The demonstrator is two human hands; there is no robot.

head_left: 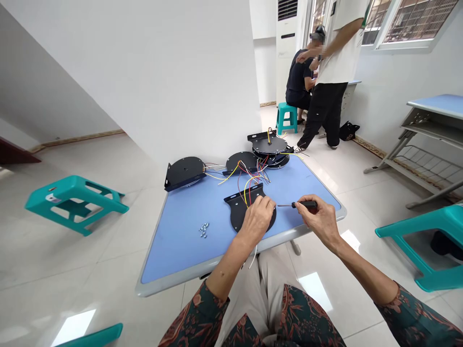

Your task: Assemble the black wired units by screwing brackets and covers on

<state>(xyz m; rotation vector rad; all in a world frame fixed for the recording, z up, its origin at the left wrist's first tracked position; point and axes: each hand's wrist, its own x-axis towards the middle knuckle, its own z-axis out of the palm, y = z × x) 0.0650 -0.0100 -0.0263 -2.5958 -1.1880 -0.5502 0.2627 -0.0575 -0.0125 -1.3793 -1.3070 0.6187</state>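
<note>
My right hand (320, 219) is closed round the black handle of a small screwdriver (306, 205). The screwdriver's thin shaft points left, its tip just short of the right edge of a rounded black metal plate (238, 219). Over the right part of that plate lies my left hand (256, 217), its fingers bent and gripping it near the edge; what is under the fingertips is hidden. Yellow and red wires (248, 190) rise beside the plate's slotted flange. White wire ends (253, 258) hang over the table's front edge. To the left is a small pile of silver screws (204, 230).
On the blue table (173, 260) more black round units stand at the back: one at left (186, 171), one in the middle (240, 161), and a stack (269, 144) at right with loose wires. Teal stools (75, 197) flank the table. Two people (333, 72) are beyond.
</note>
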